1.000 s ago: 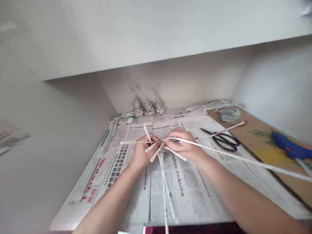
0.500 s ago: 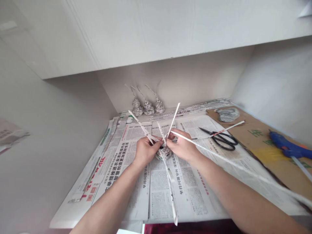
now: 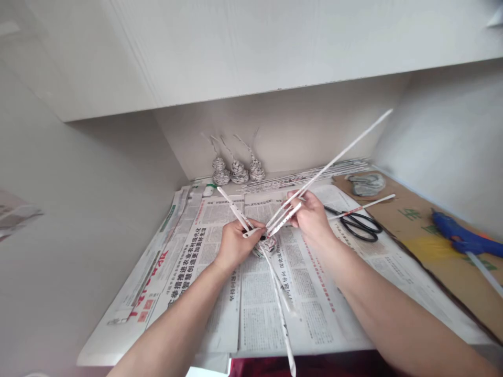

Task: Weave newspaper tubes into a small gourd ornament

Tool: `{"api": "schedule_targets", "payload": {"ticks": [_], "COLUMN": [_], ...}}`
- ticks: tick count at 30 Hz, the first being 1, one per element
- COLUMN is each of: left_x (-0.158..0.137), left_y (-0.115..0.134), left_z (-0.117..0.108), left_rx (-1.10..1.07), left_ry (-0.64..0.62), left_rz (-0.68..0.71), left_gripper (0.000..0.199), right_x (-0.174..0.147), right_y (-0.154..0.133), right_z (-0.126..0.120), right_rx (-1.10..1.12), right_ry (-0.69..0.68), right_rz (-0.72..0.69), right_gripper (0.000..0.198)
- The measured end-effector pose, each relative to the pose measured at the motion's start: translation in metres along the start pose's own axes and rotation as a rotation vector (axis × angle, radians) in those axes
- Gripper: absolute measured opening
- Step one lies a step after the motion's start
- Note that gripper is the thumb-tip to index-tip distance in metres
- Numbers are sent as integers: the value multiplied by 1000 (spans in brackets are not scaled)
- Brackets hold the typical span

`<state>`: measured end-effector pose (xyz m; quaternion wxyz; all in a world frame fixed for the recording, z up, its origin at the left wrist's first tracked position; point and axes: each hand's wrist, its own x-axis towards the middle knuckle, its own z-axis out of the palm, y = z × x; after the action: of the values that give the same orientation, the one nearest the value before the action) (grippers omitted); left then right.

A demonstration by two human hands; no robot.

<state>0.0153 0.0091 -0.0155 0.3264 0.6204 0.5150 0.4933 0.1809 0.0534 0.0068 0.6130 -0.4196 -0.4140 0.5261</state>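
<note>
A small woven piece of rolled newspaper sits on the spread newspaper at the middle, with paper tubes sticking out in several directions. My left hand pinches its top, thumb pressed on the base of the tubes. One tube hangs toward the table's front edge; another points up and left past my left fingers. My right hand is closed round paper tubes on the right side. A long white paper tube rises from there to the upper right. My right fingertips are partly hidden.
Several finished gourd-shaped woven pieces stand at the back, beside a bundle of paper tubes. Black scissors lie right of my hand. On cardboard rest a blue glue gun and a grey wad. A white panel overhangs.
My right hand has moved away from the woven piece, right and slightly up. The long tube, which trailed to the lower right, now points to the upper right. My left hand stays in place.
</note>
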Motion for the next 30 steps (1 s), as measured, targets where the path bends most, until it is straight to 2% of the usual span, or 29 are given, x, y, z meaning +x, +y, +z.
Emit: {"api": "schedule_targets", "payload": {"ticks": [2, 4, 6, 8, 10, 13, 20, 26, 28, 30], "left_x": [0, 0, 1, 1, 2, 1, 1, 0, 0, 0], "left_y": [-3, -5, -6, -5, -3, 1, 0, -3, -2, -2], "left_z": [0, 0, 0, 0, -1, -2, -2, -1, -2, -3], "left_rx": [1, 10, 14, 6, -10, 12, 25, 79, 87, 81], "left_ry": [0, 7, 19, 15, 5, 2, -51, -19, 13, 33], "left_rz": [21, 36, 40, 33, 20, 26, 54, 27, 29, 37], "left_gripper": [11, 11, 11, 11, 11, 9, 13, 13, 14, 14], "right_x": [2, 1, -3, -7, -10, -13, -14, -8, -7, -9], "right_y": [1, 5, 9, 13, 14, 15, 20, 19, 16, 13], "right_z": [-3, -5, -5, -4, -4, -3, -2, -8, -8, -7], "right_rx": [-88, -237, -410, -567, -693, -769, -681, -841, -837, -715], "right_ry": [-75, -220, -336, -374, -385, -369, -341, -145, -166, -268], "right_rz": [31, 20, -69, -162, -187, -186, -136, -188, -204, -159], "right_gripper": [22, 15, 8, 7, 11, 21, 25, 18, 15, 13]}}
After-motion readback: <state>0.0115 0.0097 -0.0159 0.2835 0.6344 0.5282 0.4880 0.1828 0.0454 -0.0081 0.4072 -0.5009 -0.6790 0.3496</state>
